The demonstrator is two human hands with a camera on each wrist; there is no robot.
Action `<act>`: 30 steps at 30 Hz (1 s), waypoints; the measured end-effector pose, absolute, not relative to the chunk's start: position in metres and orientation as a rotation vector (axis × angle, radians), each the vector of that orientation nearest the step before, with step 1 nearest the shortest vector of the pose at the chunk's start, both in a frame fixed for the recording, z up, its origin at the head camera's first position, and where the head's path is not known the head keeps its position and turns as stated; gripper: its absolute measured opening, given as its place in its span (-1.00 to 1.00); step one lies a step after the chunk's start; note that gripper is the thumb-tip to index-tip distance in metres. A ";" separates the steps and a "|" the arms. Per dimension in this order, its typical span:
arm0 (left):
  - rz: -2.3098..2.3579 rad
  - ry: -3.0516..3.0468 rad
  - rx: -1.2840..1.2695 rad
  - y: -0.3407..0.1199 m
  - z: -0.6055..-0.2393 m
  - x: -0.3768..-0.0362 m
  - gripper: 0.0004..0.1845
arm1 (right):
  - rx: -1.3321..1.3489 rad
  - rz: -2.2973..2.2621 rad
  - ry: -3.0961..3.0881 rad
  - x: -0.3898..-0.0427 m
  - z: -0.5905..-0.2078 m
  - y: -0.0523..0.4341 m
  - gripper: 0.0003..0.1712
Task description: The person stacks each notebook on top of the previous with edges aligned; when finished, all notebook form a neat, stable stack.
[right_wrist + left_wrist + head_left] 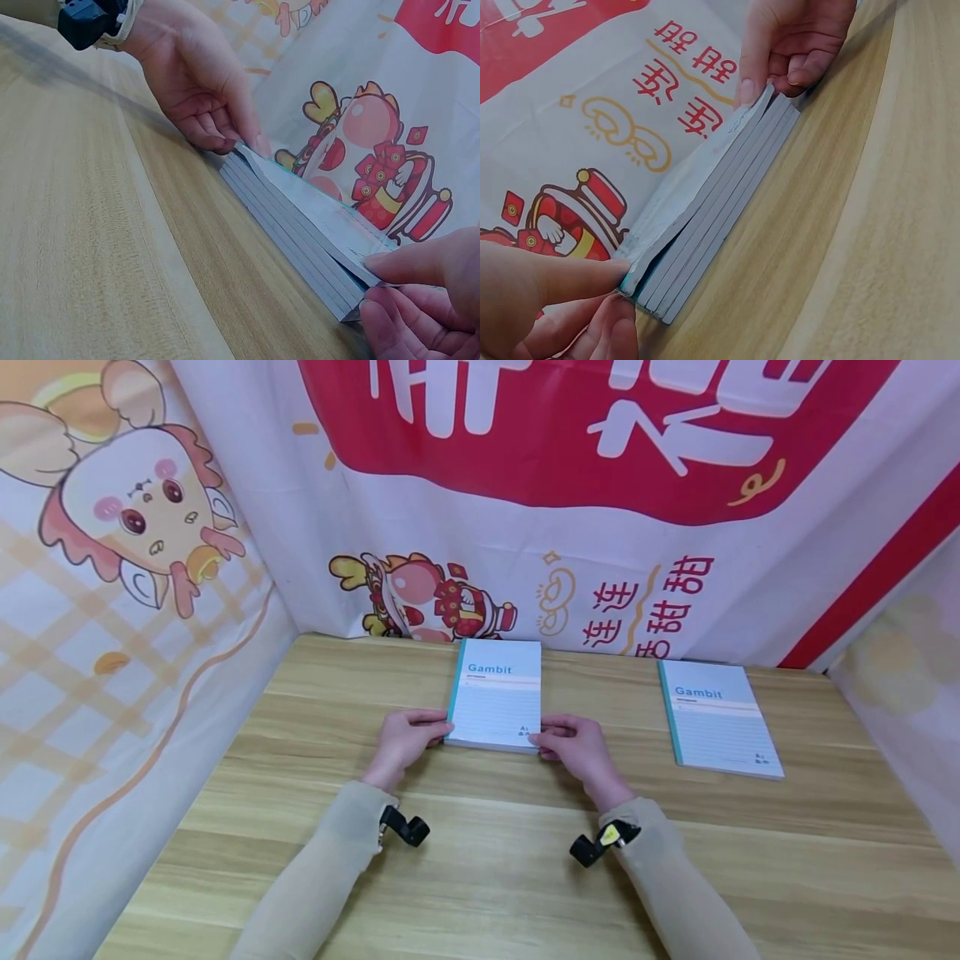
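A pile of several thin notebooks lies flat on the table, the top notebook (495, 703) showing a pale blue "Gambit" cover and a teal spine on its left. My left hand (403, 739) pinches this top notebook at the near left corner, thumb on the cover and fingers beneath its edge. At the near right corner, my right hand (579, 745) grips it the same way. In the left wrist view a narrow gap parts the top notebook from the stack (724, 214) under it. The right wrist view shows the stacked page edges (281, 236) roughly aligned.
To the right on the wooden table (495, 852) lies another "Gambit" notebook (720, 722), slightly turned. Behind the table's far edge hangs a printed cloth (465, 527) close to the pile. A patterned cloth (112, 635) borders the left side.
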State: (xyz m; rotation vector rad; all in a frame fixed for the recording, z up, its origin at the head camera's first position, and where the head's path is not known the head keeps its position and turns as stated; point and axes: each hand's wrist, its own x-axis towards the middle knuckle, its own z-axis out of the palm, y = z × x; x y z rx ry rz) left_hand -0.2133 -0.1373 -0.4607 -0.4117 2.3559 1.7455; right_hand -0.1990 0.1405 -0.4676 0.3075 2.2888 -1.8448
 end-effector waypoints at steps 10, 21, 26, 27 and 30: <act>1.756 2.368 -0.404 -0.137 -0.461 -0.213 -0.70 | 0.319 -1.827 2.304 -0.200 -0.469 0.140 -0.55; 1.777 2.365 -0.411 -0.136 -0.461 -0.214 -0.70 | 0.305 -1.821 2.314 -0.198 -0.467 0.139 -0.56; 1.778 2.364 -0.397 -0.136 -0.461 -0.213 -0.69 | 0.287 -1.796 2.337 -0.199 -0.467 0.140 -0.45; 1.778 2.364 -0.394 -0.136 -0.461 -0.213 -0.69 | 0.282 -1.785 2.343 -0.199 -0.467 0.140 -0.43; 1.771 2.369 -0.391 -0.137 -0.461 -0.213 -0.69 | 0.260 -1.739 2.370 -0.199 -0.467 0.140 -0.38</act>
